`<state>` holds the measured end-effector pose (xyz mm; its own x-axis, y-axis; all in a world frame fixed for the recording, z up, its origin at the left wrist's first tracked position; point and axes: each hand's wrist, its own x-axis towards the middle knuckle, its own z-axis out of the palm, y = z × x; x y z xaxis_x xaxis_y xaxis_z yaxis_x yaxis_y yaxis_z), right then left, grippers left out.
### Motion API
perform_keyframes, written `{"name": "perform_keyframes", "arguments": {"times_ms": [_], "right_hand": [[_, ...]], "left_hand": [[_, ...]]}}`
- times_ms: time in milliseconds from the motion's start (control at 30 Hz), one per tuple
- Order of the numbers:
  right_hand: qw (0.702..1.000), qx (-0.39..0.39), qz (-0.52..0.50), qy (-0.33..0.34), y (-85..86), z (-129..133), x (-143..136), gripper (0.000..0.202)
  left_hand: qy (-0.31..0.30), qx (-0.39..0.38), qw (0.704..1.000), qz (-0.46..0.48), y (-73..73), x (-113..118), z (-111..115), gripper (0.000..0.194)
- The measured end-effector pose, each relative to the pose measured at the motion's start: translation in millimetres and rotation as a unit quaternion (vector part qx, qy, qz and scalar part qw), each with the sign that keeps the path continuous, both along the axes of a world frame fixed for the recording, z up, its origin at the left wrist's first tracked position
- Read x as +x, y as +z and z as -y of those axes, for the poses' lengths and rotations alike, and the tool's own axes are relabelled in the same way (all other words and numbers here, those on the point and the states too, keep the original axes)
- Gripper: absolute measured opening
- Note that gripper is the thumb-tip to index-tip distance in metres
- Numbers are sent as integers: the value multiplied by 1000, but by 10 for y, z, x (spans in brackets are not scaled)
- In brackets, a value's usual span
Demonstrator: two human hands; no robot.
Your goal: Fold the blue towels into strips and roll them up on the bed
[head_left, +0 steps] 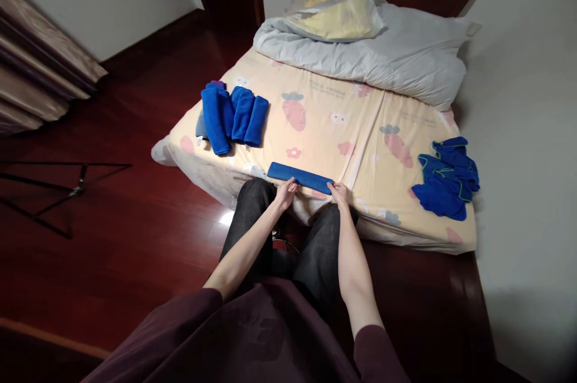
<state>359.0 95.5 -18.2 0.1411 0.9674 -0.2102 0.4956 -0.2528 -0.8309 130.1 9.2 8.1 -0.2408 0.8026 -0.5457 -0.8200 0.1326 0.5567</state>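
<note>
A blue towel (301,177), folded into a long narrow strip, lies along the front edge of the bed. My left hand (287,192) grips its near edge around the middle. At the strip's right end, my right hand (338,191) pinches the corner between thumb and fingers. Several rolled or folded blue towels (243,115) lie side by side on the bed to the left, with a bit of purple and grey cloth under them. A loose, crumpled heap of blue towels with green edging (447,181) rests at the bed's right side.
The bed (315,115) has a cream sheet printed with carrots. A grey quilt (406,49) and a pale yellow pillow (338,19) are at its head. Black tripod legs (76,190) stand on the dark red floor at left, near a curtain (40,58). A wall borders the right.
</note>
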Motion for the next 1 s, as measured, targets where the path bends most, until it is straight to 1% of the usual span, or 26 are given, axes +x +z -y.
{"name": "perform_keyframes", "arguments": {"times_ms": [100, 233, 300, 367, 433, 500, 600, 667, 733, 800, 900, 967, 1000], "right_hand": [[1000, 3, -26, 9, 4, 24, 14, 30], [999, 24, -39, 19, 43, 73, 30, 34], [998, 32, -37, 25, 57, 93, 38, 37], [998, 42, -31, 29, 70, 110, 48, 38], [998, 57, -21, 33, 88, 131, 55, 35], [996, 83, -3, 29, 122, 173, 56, 31], [986, 155, 53, 26, 210, 306, 37, 32], [972, 204, 105, 49, 290, 432, 11, 37], [959, 226, 154, 78, 389, 560, -38, 45], [950, 231, 188, 96, 517, 653, -136, 56], [940, 241, 196, 144, 769, 677, -446, 73], [934, 248, 183, 183, 953, 612, -776, 85], [933, 248, 175, 192, 1041, 562, -970, 90]], "left_hand": [[15, -13, 999, -28, 29, -23, -189, 27], [28, -21, 998, -59, 120, -100, -469, 33], [30, -22, 997, -70, 170, -142, -568, 38], [35, -29, 996, -80, 220, -169, -624, 40], [48, -34, 993, -101, 280, -176, -644, 40], [57, -13, 990, -129, 363, -166, -644, 41], [45, 53, 986, -154, 538, -143, -645, 45], [30, 92, 981, -166, 686, -143, -658, 45], [19, 136, 973, -186, 848, -171, -677, 44], [11, 187, 959, -213, 1014, -234, -690, 47], [-20, 256, 931, -261, 1247, -389, -682, 53], [-44, 294, 907, -300, 1385, -526, -653, 54], [-53, 309, 893, -322, 1449, -606, -630, 54]]}}
